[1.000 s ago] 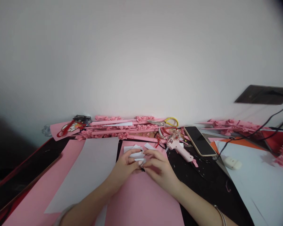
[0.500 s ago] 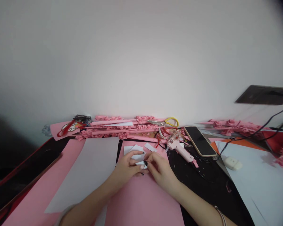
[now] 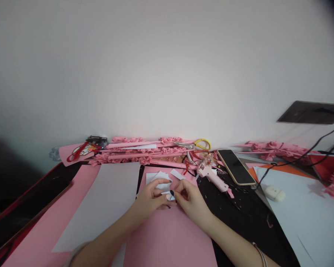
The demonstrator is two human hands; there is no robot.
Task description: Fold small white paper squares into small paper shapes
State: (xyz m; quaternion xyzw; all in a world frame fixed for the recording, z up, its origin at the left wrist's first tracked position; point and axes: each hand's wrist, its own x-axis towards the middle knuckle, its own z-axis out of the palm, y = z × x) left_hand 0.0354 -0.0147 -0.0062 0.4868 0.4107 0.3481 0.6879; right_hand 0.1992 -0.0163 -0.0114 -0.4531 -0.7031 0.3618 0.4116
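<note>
A small piece of white paper (image 3: 166,193) is pinched between my two hands, with its edges partly covered by fingers. My left hand (image 3: 150,196) grips it from the left, thumb in front and fingers behind. From the right, my right hand (image 3: 187,196) pinches its edge between thumb and forefinger. Both hands are over a pink paper sheet (image 3: 169,237). Just beyond them lie several white paper pieces (image 3: 157,177), and a separate white strip (image 3: 177,173) rests close to my right fingers.
To the right lie a pink glue gun (image 3: 215,180), a phone (image 3: 236,167) and a white case (image 3: 274,193). Yellow-handled scissors (image 3: 202,144) and pink paper flower stems (image 3: 128,145) line the wall. A large white sheet (image 3: 105,200) covers the left side.
My fingers have shifted slightly on the small white paper, which now shows a changed angle between them. Everything else stays in place.
</note>
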